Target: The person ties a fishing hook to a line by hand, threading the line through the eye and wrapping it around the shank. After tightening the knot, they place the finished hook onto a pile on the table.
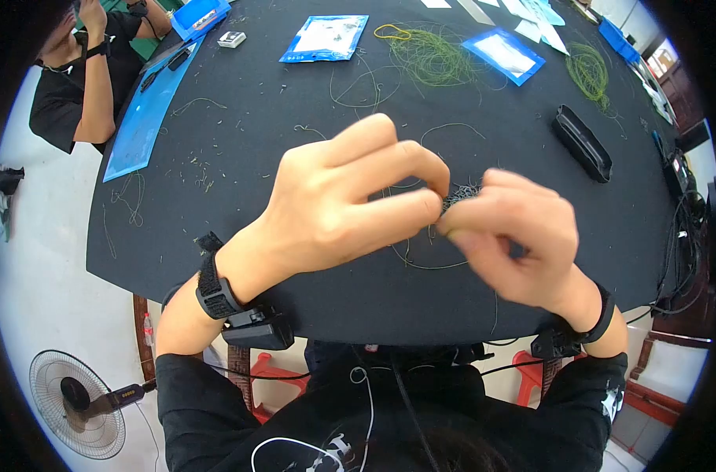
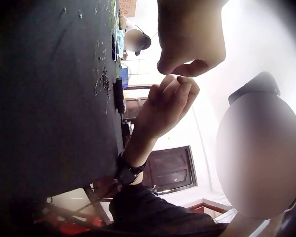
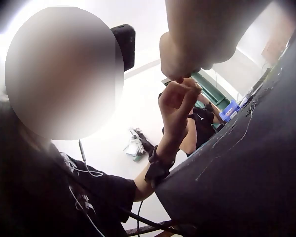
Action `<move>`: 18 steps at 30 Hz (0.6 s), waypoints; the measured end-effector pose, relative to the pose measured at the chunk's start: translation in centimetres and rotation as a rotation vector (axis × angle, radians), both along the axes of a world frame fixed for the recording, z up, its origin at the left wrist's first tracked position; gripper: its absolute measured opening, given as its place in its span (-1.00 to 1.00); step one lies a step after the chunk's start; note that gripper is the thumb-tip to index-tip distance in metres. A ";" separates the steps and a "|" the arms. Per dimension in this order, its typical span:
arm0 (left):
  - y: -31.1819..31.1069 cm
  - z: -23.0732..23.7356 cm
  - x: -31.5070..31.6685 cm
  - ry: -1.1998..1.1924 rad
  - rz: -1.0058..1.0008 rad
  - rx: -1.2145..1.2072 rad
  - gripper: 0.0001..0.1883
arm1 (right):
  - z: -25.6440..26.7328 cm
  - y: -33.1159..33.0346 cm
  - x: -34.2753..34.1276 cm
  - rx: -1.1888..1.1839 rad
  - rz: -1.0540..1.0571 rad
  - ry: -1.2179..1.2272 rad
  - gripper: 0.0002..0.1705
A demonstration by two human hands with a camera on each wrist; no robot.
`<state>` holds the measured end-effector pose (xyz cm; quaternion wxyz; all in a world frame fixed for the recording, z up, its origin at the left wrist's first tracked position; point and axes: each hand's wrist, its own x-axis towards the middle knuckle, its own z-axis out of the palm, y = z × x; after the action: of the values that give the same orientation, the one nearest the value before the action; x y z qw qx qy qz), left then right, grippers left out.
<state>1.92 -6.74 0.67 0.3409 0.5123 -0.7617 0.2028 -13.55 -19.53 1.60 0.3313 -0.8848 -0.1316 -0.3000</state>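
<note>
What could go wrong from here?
The left hand and right hand work close together, and anything between their fingertips is too small to make out, so a slip could go unnoticed. Loose thread looping on the table might snag. The dark tangle, partly hidden in the head view, could get knocked.

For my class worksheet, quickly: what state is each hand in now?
Left hand: closed in a pinch; anything held cannot be made out.
Right hand: closed, also pinching; anything held cannot be made out.

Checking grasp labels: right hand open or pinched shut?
Pinched shut: the right hand holds thumb and forefinger tips together; anything between them is hidden.
</note>
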 end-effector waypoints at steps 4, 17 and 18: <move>-0.1 -0.3 0.1 -0.094 -0.067 -0.007 -0.84 | -0.5 -0.6 0.3 0.143 -0.148 -0.069 -0.95; 0.1 0.2 0.9 0.183 0.019 -0.091 -0.80 | -1.4 0.5 0.2 0.307 -0.023 0.311 -0.88; 0.1 0.2 0.8 0.183 0.019 -0.091 -0.80 | -1.5 0.5 0.2 0.262 0.008 0.252 -0.88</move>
<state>2.71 -6.60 0.86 0.4300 0.5199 -0.7125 0.1927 -13.32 -19.00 0.09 0.4586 -0.8643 -0.0521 -0.1999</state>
